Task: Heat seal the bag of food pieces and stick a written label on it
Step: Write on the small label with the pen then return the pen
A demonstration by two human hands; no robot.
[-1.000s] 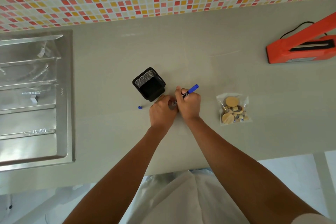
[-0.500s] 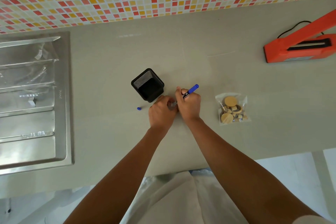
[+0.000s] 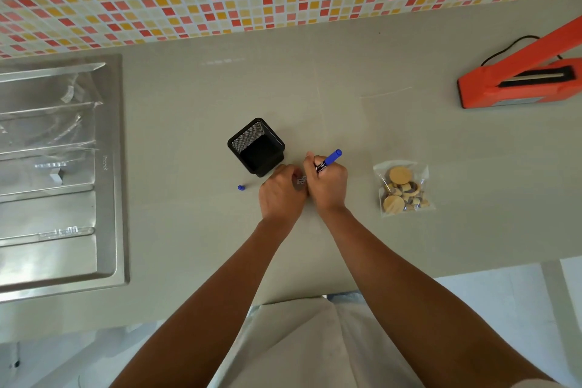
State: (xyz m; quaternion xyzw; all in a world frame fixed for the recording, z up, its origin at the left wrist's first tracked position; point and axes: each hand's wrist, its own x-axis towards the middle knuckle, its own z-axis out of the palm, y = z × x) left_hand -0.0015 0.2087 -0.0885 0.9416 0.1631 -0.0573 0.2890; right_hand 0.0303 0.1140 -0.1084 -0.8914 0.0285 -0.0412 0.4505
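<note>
Two hands crowd one small label (image 3: 301, 180) at frame centre; if the steadying hold loosens, it may skid and smear the writing.
Head view: the right hand (image 3: 327, 181) grips the blue pen (image 3: 329, 160), tip on the label. The left hand (image 3: 282, 190) touches it, knuckles up, pinching or pressing the label, I cannot tell. The bag of food pieces (image 3: 403, 189) lies apart, right of centre.

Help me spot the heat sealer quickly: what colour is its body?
The heat sealer is orange-red, seen in the head view at the counter's far right.
</note>
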